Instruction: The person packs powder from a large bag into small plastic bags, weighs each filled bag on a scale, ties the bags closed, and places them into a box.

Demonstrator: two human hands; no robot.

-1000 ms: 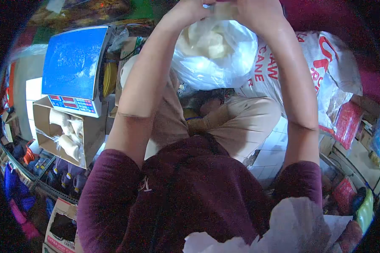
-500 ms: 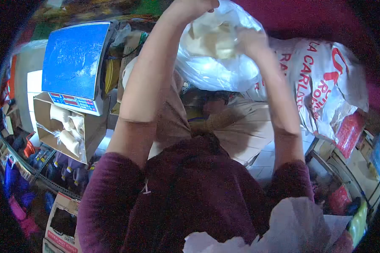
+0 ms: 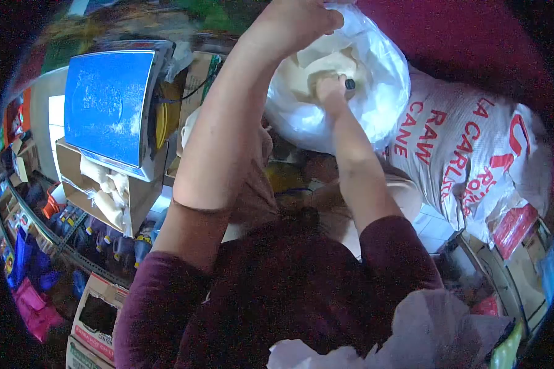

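Observation:
A big clear plastic bag (image 3: 385, 80) stands open in front of me, with pale, cream-coloured loose stuff (image 3: 301, 74) inside. At its upper left rim is my left hand (image 3: 311, 21), closed with the fingers curled on the plastic; part of it runs out of the picture. My right hand (image 3: 332, 89) reaches down into the bag and is closed in a fist against the pale contents. A short dark handle end (image 3: 349, 83) sticks out of that fist on the right; the rest of what it grips is hidden.
To the left, a scale with a blue plate (image 3: 108, 104) stands above a cardboard box (image 3: 144, 200) holding small filled bags (image 3: 108, 203). A white sack with red print (image 3: 461, 141) lies right of the bag. Bottles (image 3: 114, 246) line a lower-left shelf.
My right hand has moved left and deeper into the bag, and a dark handle end now shows beside it. My left hand stays at the rim, slightly lower and farther right.

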